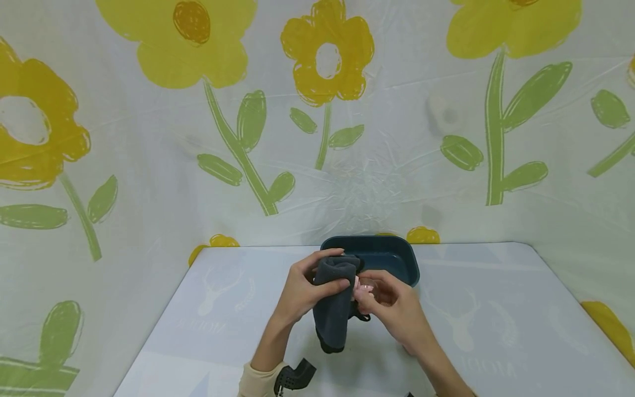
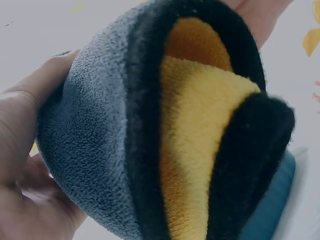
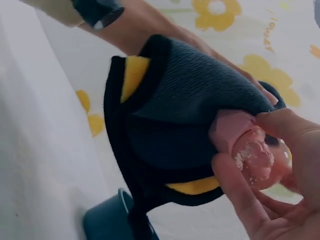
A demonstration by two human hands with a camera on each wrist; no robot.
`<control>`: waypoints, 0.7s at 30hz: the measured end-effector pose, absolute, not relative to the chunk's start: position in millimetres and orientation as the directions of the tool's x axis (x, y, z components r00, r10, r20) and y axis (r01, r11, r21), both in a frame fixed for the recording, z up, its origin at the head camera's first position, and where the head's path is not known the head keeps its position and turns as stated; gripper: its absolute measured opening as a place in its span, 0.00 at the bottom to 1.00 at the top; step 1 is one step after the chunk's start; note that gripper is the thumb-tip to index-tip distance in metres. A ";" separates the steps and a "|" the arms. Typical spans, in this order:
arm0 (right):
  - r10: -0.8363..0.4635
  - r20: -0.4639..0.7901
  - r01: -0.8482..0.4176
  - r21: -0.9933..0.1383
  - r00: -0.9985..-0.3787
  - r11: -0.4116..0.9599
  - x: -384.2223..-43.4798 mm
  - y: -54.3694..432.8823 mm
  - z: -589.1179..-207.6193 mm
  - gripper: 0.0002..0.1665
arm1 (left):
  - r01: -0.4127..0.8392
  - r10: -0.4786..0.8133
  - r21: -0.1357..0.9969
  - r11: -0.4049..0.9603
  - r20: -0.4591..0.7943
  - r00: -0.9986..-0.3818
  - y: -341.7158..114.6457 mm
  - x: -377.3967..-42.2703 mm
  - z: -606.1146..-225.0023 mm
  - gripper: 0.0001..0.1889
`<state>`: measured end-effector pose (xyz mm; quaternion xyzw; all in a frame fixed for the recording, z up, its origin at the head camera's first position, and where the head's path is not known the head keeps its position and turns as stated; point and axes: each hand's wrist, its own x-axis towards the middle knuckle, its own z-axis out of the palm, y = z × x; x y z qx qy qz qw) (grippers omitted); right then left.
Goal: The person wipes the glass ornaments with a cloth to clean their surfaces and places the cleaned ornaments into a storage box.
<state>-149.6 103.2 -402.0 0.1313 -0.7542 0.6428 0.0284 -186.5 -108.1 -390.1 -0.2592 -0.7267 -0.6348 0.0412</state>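
My left hand (image 1: 299,292) grips a folded towel (image 1: 333,311), thumb on the near face and fingers behind. The towel is grey-blue on one side and yellow (image 2: 192,125) on the other, with black edging. My right hand (image 1: 397,309) pinches a small pink object (image 3: 232,129) between thumb and fingers, right against the towel's fold. It has a smooth faceted pink part and a rounded, clear-looking part with rough pink-and-white matter; its exact kind I cannot tell. A black loop hangs from the towel below the right fingers in the head view.
A dark teal rectangular tub (image 1: 388,260) stands at the table's back edge, just behind my hands. The white table (image 1: 223,331) carries pale printed figures. A curtain with large yellow flowers (image 1: 327,60) hangs behind it. A black strapped device (image 1: 295,376) sits at my left wrist.
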 end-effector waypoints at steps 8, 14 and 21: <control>-0.179 0.602 -0.622 -0.698 -0.778 0.355 -147.1 97.8 -406.1 0.28 | 0.363 0.316 0.932 -0.007 0.347 -0.883 -111.1 -187.3 -387.8 0.25; -0.282 0.741 -0.762 -0.449 -0.610 0.466 -147.4 97.3 -406.5 0.35 | 0.309 0.324 0.950 -0.046 0.307 -0.895 -112.8 -190.4 -389.0 0.26; -0.397 0.801 -0.824 -0.197 -0.447 0.530 -148.5 96.9 -405.5 0.38 | 0.236 0.334 0.971 -0.050 0.239 -0.912 -114.8 -191.6 -390.0 0.24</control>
